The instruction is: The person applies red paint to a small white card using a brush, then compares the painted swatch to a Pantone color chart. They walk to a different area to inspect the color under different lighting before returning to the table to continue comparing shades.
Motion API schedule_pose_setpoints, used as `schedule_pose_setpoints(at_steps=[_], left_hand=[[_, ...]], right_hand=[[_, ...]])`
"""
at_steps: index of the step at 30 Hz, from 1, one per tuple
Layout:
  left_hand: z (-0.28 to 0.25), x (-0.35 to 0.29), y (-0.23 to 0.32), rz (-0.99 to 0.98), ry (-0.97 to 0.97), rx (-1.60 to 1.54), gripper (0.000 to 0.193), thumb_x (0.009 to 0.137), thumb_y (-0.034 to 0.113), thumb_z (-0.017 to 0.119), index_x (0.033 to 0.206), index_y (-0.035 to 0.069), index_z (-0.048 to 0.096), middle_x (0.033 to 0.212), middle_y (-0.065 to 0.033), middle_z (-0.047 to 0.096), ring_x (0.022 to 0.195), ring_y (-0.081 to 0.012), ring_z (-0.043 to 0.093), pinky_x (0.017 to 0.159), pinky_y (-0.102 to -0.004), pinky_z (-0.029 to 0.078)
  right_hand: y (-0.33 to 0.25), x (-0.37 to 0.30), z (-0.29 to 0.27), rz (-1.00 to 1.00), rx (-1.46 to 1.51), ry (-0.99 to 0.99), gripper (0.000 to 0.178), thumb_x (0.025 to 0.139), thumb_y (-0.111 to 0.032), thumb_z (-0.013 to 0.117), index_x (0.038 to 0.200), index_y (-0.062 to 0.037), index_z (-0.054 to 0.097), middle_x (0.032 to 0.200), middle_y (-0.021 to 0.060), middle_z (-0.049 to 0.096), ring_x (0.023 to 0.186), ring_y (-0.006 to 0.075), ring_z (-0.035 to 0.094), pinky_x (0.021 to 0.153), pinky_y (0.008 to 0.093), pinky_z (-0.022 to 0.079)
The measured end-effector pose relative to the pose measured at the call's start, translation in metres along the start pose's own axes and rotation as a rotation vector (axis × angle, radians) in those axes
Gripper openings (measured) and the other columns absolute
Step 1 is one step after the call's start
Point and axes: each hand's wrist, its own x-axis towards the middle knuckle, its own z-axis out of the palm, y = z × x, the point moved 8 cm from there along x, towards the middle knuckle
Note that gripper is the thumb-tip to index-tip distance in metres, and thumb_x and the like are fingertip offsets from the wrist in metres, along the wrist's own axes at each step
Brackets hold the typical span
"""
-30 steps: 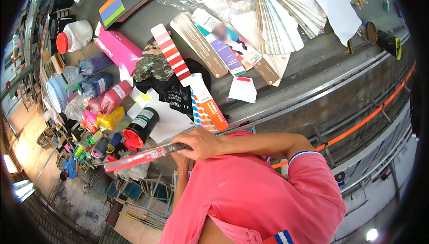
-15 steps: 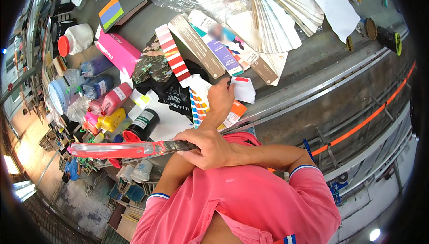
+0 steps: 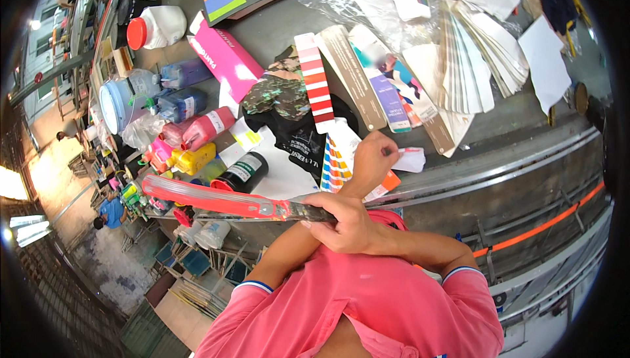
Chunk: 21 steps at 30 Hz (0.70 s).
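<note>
A long spatula (image 3: 216, 202), its flat blade smeared with red paint or ink, points left in my right hand (image 3: 344, 222). The fingers close around its dark handle, above my left forearm. Beyond it, my left hand (image 3: 375, 161) is closed, with curled fingers beside a small white sheet (image 3: 411, 160) bearing a red patch. Whatever those fingertips may pinch is hidden. A fan of bright colour swatches (image 3: 336, 164) lies just left of that wrist. The red-and-white striped card (image 3: 315, 84) lies farther up the table.
On the left stand a black jar (image 3: 244, 173), several ink bottles such as a red one (image 3: 209, 128), and a blue-lidded tub (image 3: 118, 105). Brown-backed swatch cards (image 3: 348, 76) and a wide pale fan deck (image 3: 466, 63) cover the table. A metal rail (image 3: 472, 177) edges it.
The whole view has shifted, so the table's things sit farther right. The sheet under my left hand shows less of its red patch. My right hand keeps hold of the spatula.
</note>
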Motion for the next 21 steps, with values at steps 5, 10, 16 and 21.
schedule_pose_setpoints(at_steps=[5,10,16,21], left_hand=[[-0.060,-0.027,-0.036,-0.195,-0.010,-0.580,0.009,0.080,0.000,0.075,0.085,0.002,0.068,0.085,-0.0047,0.070,0.077,-0.0095,0.063,0.068,-0.0241,0.051],[-0.147,-0.013,-0.051,-0.365,0.407,-0.654,0.008,0.085,-0.004,0.069,0.093,-0.004,0.067,0.083,-0.0067,0.071,0.074,-0.0071,0.064,0.063,-0.0199,0.050],[-0.155,0.003,-0.075,-0.357,0.586,-0.778,0.013,0.083,-0.004,0.071,0.094,-0.007,0.065,0.083,-0.0079,0.071,0.069,-0.0073,0.063,0.063,-0.0185,0.048],[-0.153,0.005,-0.081,-0.421,0.627,-0.779,0.013,0.083,-0.001,0.072,0.093,-0.007,0.065,0.082,-0.0079,0.071,0.067,-0.0069,0.062,0.061,-0.0184,0.047]], right_hand=[[-0.008,0.017,0.001,0.016,0.056,-0.046,0.029,0.079,-0.006,0.071,0.106,0.0012,0.062,0.079,0.0122,0.065,0.057,0.0201,0.062,0.052,0.0318,0.048],[-0.008,0.044,0.007,0.008,0.094,-0.133,0.026,0.079,-0.005,0.071,0.103,-0.0005,0.062,0.080,0.0122,0.066,0.061,0.0255,0.065,0.052,0.0346,0.049],[0.005,0.060,0.012,0.103,0.100,-0.224,0.027,0.078,-0.006,0.071,0.103,-0.0010,0.062,0.081,0.0131,0.066,0.062,0.0275,0.066,0.054,0.0358,0.050],[0.014,0.065,0.009,0.122,0.084,-0.206,0.027,0.078,-0.006,0.072,0.103,-0.0009,0.061,0.081,0.0131,0.066,0.062,0.0273,0.066,0.054,0.0351,0.050]])
